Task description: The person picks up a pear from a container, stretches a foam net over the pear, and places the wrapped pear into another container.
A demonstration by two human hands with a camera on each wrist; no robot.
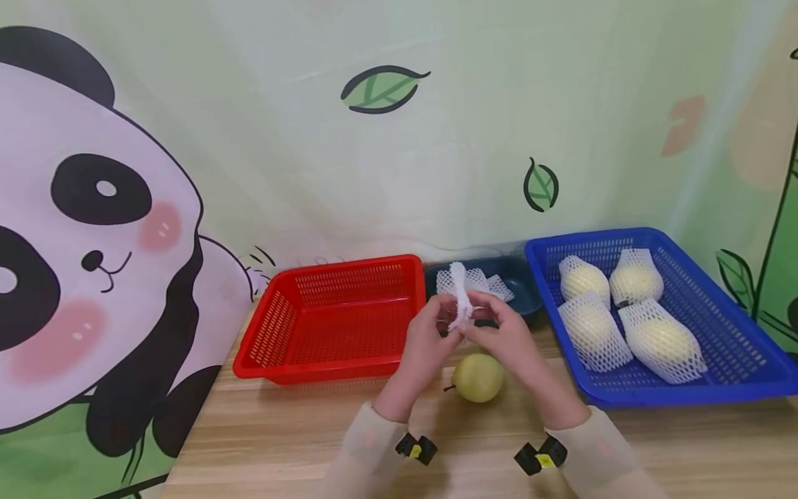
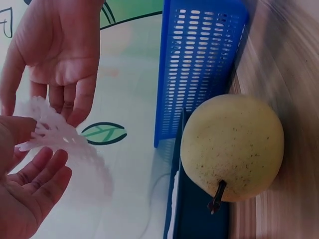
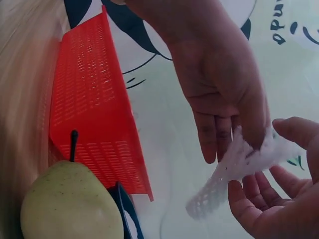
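Both hands are raised above a yellow-green pear point(image 1: 478, 378), which lies on the table with its stem to the left. Between them is a white foam fruit net point(image 1: 460, 294), bunched and narrow. My left hand point(image 1: 431, 334) pinches one side of its mouth, the thumb at the opening in the right wrist view. From the other side my right hand point(image 1: 501, 331) holds the net by thumb and fingers; some fingertips are hidden behind the mesh. In the left wrist view the pear point(image 2: 233, 148) is bare, apart from the hands.
A red basket point(image 1: 349, 374) stands left of the hands. Behind them, a dark teal basket point(image 1: 526, 284) holds more foam nets point(image 1: 476, 279). To the right, a blue basket point(image 1: 736, 339) contains several netted pears point(image 1: 663, 343). A printed cloth point(image 1: 299, 166) hangs behind the table.
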